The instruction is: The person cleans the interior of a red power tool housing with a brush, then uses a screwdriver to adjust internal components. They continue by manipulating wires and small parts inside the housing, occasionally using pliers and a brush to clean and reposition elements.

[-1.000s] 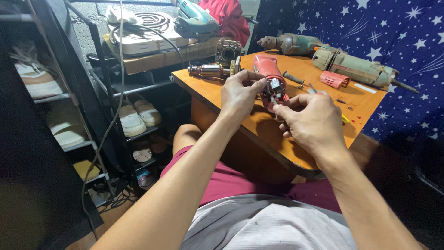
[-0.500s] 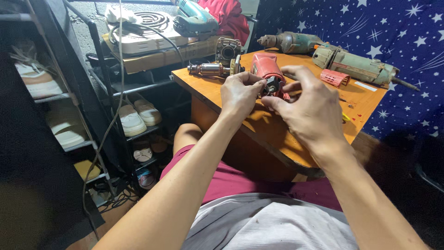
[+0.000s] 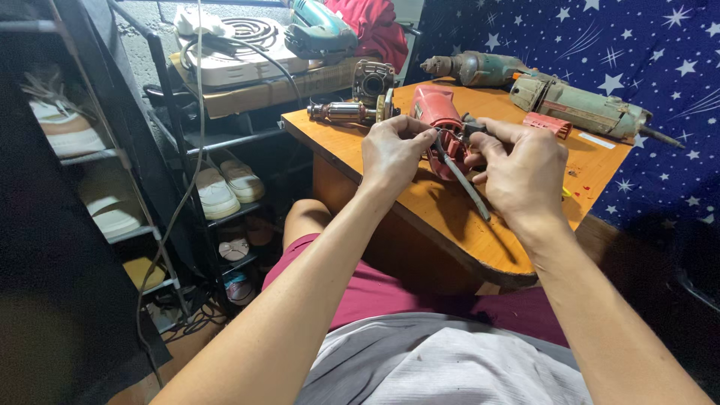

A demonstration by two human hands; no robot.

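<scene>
A red power-tool housing (image 3: 435, 112) lies on the orange wooden table (image 3: 450, 217), its open end towards me. My left hand (image 3: 391, 154) grips that open end with fingers curled around its rim. My right hand (image 3: 517, 169) sits just to the right of it, pinching a small dark part at the housing's mouth. A grey cable (image 3: 461, 180) runs from the housing down across the table under my right hand.
A motor armature (image 3: 341, 112) and a metal gear head (image 3: 373, 79) lie behind the housing. Two worn green power tools (image 3: 577, 105) and a small red cover (image 3: 547, 124) rest at the table's right. A shelf with shoes (image 3: 217, 191) stands left; star-patterned cloth hangs behind.
My right hand has moved up and closer to the housing's open end. The left hand keeps its grip; the housing has barely shifted.
</scene>
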